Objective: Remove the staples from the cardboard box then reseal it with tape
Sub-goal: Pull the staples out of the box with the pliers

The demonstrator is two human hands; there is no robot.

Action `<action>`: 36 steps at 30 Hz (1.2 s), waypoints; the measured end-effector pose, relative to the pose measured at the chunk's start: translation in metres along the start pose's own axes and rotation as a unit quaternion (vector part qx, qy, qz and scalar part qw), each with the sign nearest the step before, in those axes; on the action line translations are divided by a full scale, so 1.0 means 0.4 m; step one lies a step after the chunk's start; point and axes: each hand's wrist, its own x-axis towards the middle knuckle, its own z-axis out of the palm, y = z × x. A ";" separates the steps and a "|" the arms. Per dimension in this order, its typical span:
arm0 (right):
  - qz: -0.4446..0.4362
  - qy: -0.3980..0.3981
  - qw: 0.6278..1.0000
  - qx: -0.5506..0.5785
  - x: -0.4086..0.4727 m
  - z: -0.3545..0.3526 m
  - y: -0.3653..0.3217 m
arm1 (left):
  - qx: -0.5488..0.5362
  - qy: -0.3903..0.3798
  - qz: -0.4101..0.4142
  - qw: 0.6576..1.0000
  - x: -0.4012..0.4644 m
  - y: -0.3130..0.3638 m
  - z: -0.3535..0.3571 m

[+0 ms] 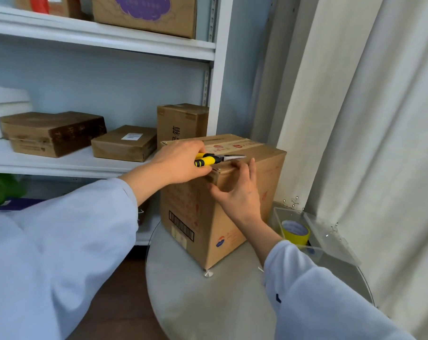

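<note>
1. Centrally, one tall cardboard box (232,207) stands upright on a round glass table (208,303), its top flaps closed with a strip of printed tape across them.
2. One left hand (181,163) rests on the box's near top corner, fingers curled around one pair of pliers (218,159) with yellow and black handles; the metal tips lie over the box top, pointing right.
3. One right hand (240,195) touches the same top edge, fingers spread and straight, thumb against the box's corner below, gripping nothing.
4. One roll of yellow tape (296,232) sits inside one clear plastic bin (316,249) on the table, just right of the box.
5. Behind, white shelves (105,45) hold three brown boxes on the middle level and two more above.
6. One pale curtain (367,119) hangs at right.
</note>
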 end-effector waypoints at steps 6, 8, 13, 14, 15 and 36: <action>-0.002 -0.032 0.997 0.076 -0.006 -0.075 0.111 | 0.012 -0.027 0.049 0.998 -0.008 -0.003 0.018; 0.035 -0.024 0.999 0.030 -0.026 -0.080 0.147 | 0.012 -0.010 0.054 0.998 -0.012 0.015 0.035; 0.065 -0.010 0.998 0.027 -0.055 -0.072 0.175 | 0.011 0.040 0.082 0.996 -0.012 0.064 0.066; 0.065 0.004 0.997 0.043 -0.049 -0.075 0.165 | 0.012 0.034 0.093 0.995 -0.009 0.072 0.066; 0.062 0.019 0.996 0.061 -0.041 -0.078 0.157 | 0.013 0.025 0.100 0.995 -0.007 0.077 0.066; 0.021 -0.101 0.994 0.045 0.098 -0.146 0.116 | 0.102 -0.124 0.134 0.978 0.100 0.036 -0.016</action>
